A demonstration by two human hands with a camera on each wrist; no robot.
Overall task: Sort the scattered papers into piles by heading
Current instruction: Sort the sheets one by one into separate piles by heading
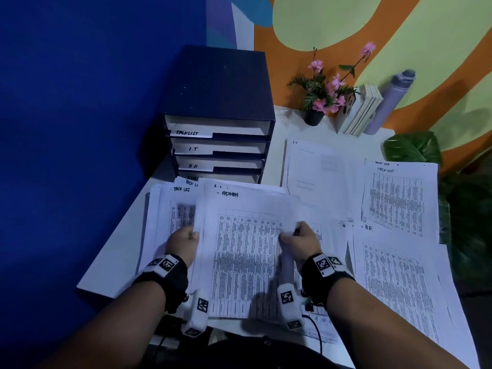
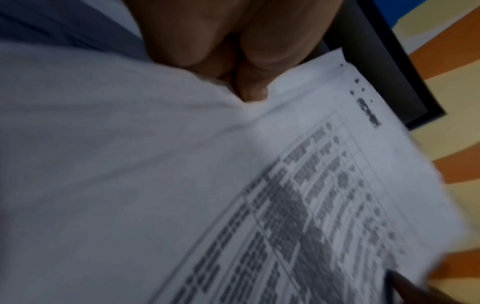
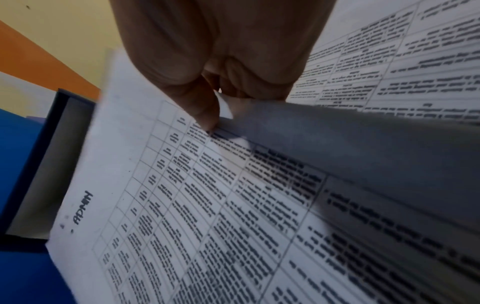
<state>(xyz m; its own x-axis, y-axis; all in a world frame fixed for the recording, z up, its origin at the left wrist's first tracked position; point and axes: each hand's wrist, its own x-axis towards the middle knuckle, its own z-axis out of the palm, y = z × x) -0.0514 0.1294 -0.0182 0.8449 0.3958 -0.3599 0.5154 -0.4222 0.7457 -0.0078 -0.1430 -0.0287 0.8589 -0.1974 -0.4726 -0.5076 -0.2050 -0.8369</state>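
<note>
A printed sheet headed ADMIN (image 1: 245, 251) is held up above the desk between both hands. My left hand (image 1: 186, 239) grips its left edge, thumb on top (image 2: 249, 90). My right hand (image 1: 295, 237) pinches its right edge, which curls up under the fingers (image 3: 207, 115). The same sheet (image 3: 197, 201) shows its ADMIN heading in the right wrist view. Papers headed TASK LIST (image 1: 170, 209) lie under it at the left. On the right lie an H.R. pile (image 1: 399, 272), a TASK LIST pile (image 1: 399, 198) and an I.T sheet (image 1: 316, 174).
A dark drawer unit (image 1: 218, 121) with trays labelled TASKLIST, I.T and H.R stands at the back of the white desk (image 1: 117, 251). A flower pot (image 1: 315, 115), books (image 1: 359, 113) and a grey roll (image 1: 388, 102) stand at the back right. A blue wall is at the left.
</note>
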